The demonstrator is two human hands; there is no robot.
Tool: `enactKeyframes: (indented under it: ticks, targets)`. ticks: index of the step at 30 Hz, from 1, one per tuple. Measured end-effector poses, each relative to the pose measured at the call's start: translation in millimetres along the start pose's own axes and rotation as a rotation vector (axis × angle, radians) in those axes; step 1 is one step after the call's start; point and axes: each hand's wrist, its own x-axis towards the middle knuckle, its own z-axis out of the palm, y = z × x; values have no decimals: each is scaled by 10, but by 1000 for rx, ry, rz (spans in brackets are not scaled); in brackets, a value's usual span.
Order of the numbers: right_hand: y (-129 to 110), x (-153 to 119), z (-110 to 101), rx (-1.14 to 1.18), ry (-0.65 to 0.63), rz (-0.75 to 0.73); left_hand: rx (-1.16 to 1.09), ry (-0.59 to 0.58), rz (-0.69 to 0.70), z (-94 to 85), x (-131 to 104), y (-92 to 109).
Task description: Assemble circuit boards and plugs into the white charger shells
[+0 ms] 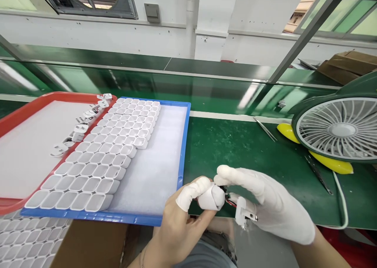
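Note:
My left hand (182, 221), bare but for a white cover on one finger, is closed around a small white plastic housing (211, 198) near the front edge of the green table. Close beside it on the right, my right hand (265, 205) in a white glove has its fingers bent around a white plug piece (242, 212) with metal parts. Red and black wires (231, 202) run from this piece towards a dark part at the housing's end, mostly hidden by the fingers. Rows of similar open white housings (98, 185) stand in the blue tray (185, 142) to the left.
A red tray (59, 95) at the far left bears several white plug pieces (81, 128) along its right edge. Tweezers (265, 129) and a dark pointed tool (318, 174) lie on the green table (218, 142) by a fan (341, 130). More white housings (29, 236) sit below, left.

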Motion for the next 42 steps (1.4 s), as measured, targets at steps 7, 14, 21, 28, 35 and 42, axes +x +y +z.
enactKeyframes:
  ticks: [7, 14, 21, 28, 35, 42]
  targets:
    - [-48, 22, -2, -110, -8, -25, 36, 19, 1, 31, -51, -39]
    - [-9, -3, 40, -385, 114, -37, -11, -73, -19, 7, -79, -78]
    - [173, -38, 261, -399, 325, -204, -235, 190, -65, 106, -128, -119]
    - [187, 193, 411, -293, 434, -254, -563, 163, -492, 182, -59, -19]
    - [248, 211, 398, -303, 479, -136, -786, 146, -791, 147, 122, 35]
    - [428, 60, 519, -238, 458, 9, -1028, 123, -1025, 171, 271, -78]
